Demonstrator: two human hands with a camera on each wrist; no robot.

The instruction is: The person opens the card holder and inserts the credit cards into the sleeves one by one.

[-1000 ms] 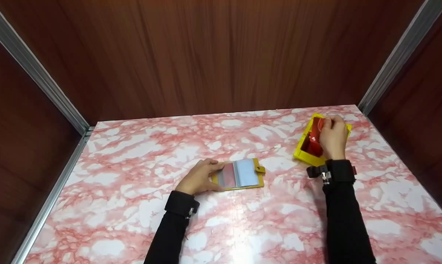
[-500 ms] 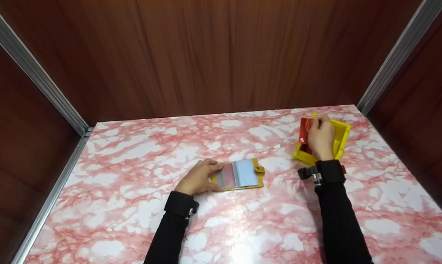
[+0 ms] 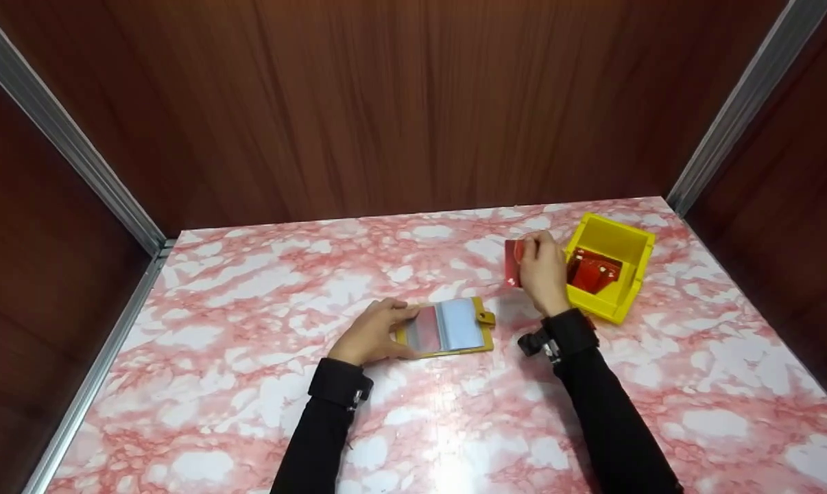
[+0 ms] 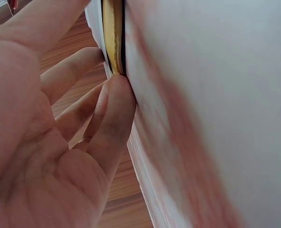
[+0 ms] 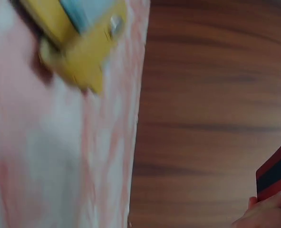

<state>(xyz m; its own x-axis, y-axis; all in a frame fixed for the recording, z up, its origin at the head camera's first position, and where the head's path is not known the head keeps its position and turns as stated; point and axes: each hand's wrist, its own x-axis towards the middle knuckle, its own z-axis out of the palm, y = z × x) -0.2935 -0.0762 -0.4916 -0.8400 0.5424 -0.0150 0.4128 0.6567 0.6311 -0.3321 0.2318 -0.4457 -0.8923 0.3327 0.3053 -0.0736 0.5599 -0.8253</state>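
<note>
A yellow card holder [image 3: 463,324] lies spread on the table, its clear sleeves facing up and a snap strap on its right side. My left hand [image 3: 372,333] grips its left end; the left wrist view has fingertips against the holder's yellow edge [image 4: 113,38]. A reddish card shows through the left sleeve. Above the table, to the right of the holder, my right hand [image 3: 545,271] pinches a red card [image 3: 513,264]. In the right wrist view this card [image 5: 276,171] has a black stripe, and only part of the hand [image 5: 268,213] shows.
Just right of my right hand stands a yellow bin [image 3: 609,234] with several red cards [image 3: 592,271] inside. The marbled pink-and-white table [image 3: 249,288] ends at a brown wood-grain panel [image 3: 413,103] at the back. Metal rails [image 3: 64,123] frame the corners.
My right hand has lifted the red card out of the yellow bin and carried it left, toward the card holder. The left hand and the holder have stayed in place.
</note>
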